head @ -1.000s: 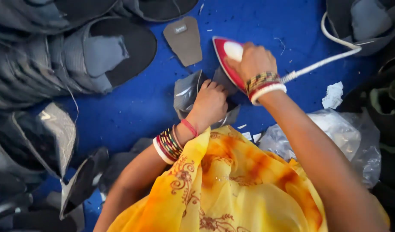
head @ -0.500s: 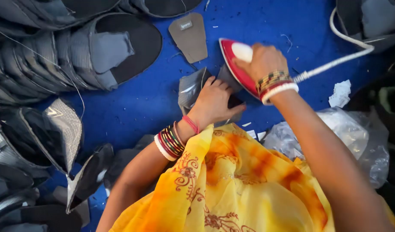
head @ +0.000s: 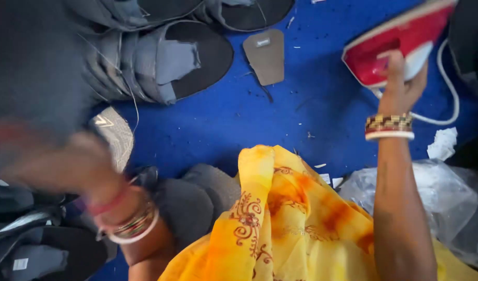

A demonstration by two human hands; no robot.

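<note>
My right hand (head: 403,86) grips the handle of a red and white iron (head: 400,47), held up off the blue surface (head: 280,130) at the upper right. Its white cord (head: 449,106) loops down beside my wrist. My left hand (head: 67,166) is a blur at the left, over the stacked grey and black shoe uppers (head: 41,244); whether it holds anything is not visible. Grey rounded pieces (head: 197,198) lie just right of my left wrist. A flat grey tongue-shaped piece (head: 266,57) lies alone on the blue surface.
More grey and black shoe uppers (head: 161,57) are stacked along the top left. A clear plastic bag (head: 447,198) and a crumpled white paper (head: 443,144) lie at the right. Yellow and orange cloth (head: 286,218) covers the lower middle.
My right hand lifted the iron up and to the right, off the dark piece it pressed. My left hand left that piece and swung far to the left.
</note>
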